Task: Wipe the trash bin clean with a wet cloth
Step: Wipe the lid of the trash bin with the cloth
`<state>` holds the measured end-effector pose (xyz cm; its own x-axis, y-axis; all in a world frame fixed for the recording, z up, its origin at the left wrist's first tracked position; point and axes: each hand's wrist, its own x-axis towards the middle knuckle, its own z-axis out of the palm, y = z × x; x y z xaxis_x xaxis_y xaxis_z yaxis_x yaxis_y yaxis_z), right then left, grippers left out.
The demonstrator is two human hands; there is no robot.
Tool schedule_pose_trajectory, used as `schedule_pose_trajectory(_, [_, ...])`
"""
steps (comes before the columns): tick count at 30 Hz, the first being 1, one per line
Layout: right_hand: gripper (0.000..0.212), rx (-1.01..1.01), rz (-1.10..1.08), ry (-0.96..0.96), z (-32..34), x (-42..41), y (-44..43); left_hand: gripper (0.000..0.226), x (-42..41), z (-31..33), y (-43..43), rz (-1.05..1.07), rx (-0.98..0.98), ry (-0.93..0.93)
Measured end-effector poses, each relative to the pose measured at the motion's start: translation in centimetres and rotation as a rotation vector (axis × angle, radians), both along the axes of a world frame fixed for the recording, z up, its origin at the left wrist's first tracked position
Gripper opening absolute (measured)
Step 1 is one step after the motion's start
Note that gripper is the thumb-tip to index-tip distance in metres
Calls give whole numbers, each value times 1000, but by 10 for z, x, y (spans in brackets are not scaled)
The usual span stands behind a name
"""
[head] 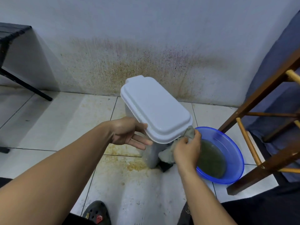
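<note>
Stained wall [129,62]; tiled floor [48,127]

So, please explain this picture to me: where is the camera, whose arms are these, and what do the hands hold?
There is no machine here. A person wears the camera on the head, so this one view looks down at their own arms. The left hand touches the near edge of the lid of the white trash bin, fingers stretched out. The right hand grips a grey cloth against the lid's corner. Beside the bin, on the tiled floor, stands a blue basin holding murky water.
</note>
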<state>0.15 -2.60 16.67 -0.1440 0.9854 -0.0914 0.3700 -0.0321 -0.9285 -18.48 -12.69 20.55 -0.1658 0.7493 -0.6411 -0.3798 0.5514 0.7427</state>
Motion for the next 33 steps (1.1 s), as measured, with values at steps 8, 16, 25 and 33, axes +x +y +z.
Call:
schedule_pose_trajectory(8, [29,-93,51,46,7,23,21,39,-41,-4,-6,169,-272,377])
schedule_pose_trajectory(16, [31,34,138,-7,6,19,-3,33,-95,1,34,792,-44,395])
schedule_pose_trajectory(25, [37,-47,164,-96,15,14,32,43,-96,12,47,768,-90,290])
schedule_pose_trajectory(33, [43,213,454,-543,59,-14,133,45,-72,15,-12,624,-183,261])
